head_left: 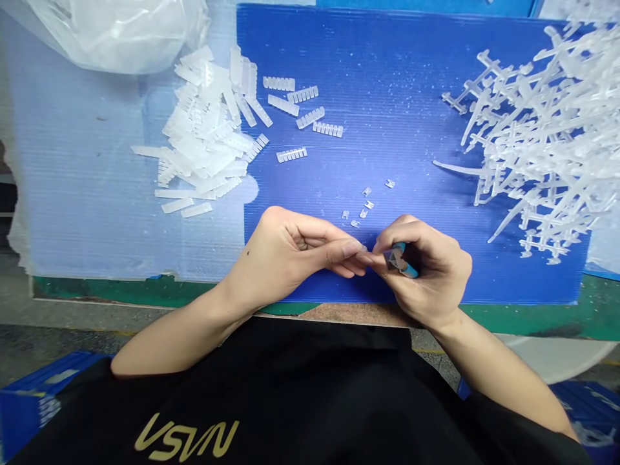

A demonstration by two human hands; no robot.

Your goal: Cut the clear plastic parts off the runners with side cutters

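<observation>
Near the front edge of the blue board, my left hand (295, 258) is closed in a pinch on a small clear plastic piece (362, 248), mostly covered by the fingertips. My right hand (431, 265) wraps round small pliers with blue handles (398, 259). Their jaws lie among the fingers beside the pinched piece, and I cannot see whether they touch it. Several tiny clear plastic clips (364, 213) lie just beyond my fingertips. Farther left, loose toothed plastic strips (310, 117) rest on the board.
A heap of white plastic strips (206, 142) covers the left side. On the right stands a tangled pile of branching plastic runners (552, 142). A clear plastic bag (126, 32) sits at the back left. The blue corrugated board (387, 77) lies over the green table (523, 321).
</observation>
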